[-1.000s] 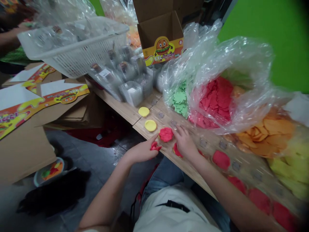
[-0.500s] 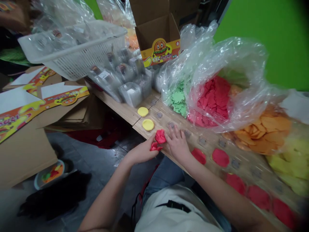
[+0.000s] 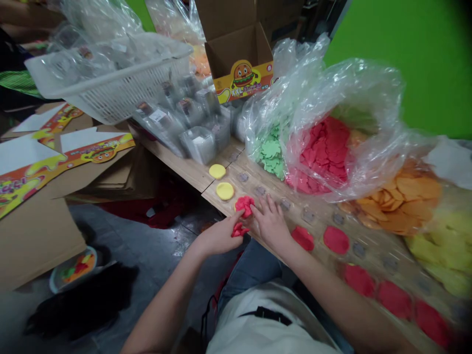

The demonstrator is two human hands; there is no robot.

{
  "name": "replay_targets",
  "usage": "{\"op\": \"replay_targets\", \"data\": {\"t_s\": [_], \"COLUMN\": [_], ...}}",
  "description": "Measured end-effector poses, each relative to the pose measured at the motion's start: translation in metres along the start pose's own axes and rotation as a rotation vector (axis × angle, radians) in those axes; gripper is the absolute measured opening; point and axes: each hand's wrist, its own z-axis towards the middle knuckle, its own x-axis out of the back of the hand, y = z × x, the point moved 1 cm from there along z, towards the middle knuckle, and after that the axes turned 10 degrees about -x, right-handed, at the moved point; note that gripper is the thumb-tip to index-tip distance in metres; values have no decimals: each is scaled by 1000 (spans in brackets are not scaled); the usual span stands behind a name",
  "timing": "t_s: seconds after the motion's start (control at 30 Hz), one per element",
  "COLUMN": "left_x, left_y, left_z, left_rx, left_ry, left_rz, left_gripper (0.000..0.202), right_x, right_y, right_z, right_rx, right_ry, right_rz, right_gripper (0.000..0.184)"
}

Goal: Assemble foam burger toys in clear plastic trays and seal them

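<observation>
My left hand (image 3: 217, 236) pinches a small scrap of red dough (image 3: 239, 229) in its fingers. Just above it, a crumpled red dough lump (image 3: 244, 205) lies on the wooden table (image 3: 217, 199), touching the fingertips of my right hand (image 3: 271, 225). That hand's fingers are spread and hold nothing I can see. Two yellow dough discs (image 3: 224, 191) lie beyond the hands. To the right, several flattened red dough discs (image 3: 302, 238) sit in a row along the table.
Clear bags hold green (image 3: 271, 152), red (image 3: 326, 147), orange (image 3: 398, 201) and yellow (image 3: 442, 246) dough shapes. Clear packs (image 3: 199, 145), a white basket (image 3: 110, 93), and a burger-printed box (image 3: 239, 64) stand behind. Another person's arm (image 3: 22, 12) shows top left.
The red lump has moved left toward my left hand and looks more crumpled. My right hand has shifted left, and a red disc beneath it now shows on the table.
</observation>
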Motion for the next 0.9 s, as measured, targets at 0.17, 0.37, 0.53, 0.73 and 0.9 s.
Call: {"op": "replay_targets", "data": {"t_s": [0.17, 0.37, 0.53, 0.73, 0.9], "left_x": [2, -2, -10, -21, -10], "left_y": [1, -7, -2, 5, 11], "left_z": [-5, -1, -8, -7, 3], "left_rx": [17, 51, 52, 105, 125], "left_ry": [80, 96, 120, -60, -211], "left_rz": [67, 129, 202, 426, 478], "left_gripper": [69, 74, 74, 66, 65], "right_x": [4, 2, -5, -1, 4], "right_y": [4, 10, 5, 8, 13], "right_z": [8, 14, 15, 23, 22], "right_rx": [53, 78, 55, 71, 107], "right_ry": [81, 56, 24, -23, 31], "right_rz": [57, -3, -25, -10, 69], "right_gripper": [38, 48, 48, 48, 48]}}
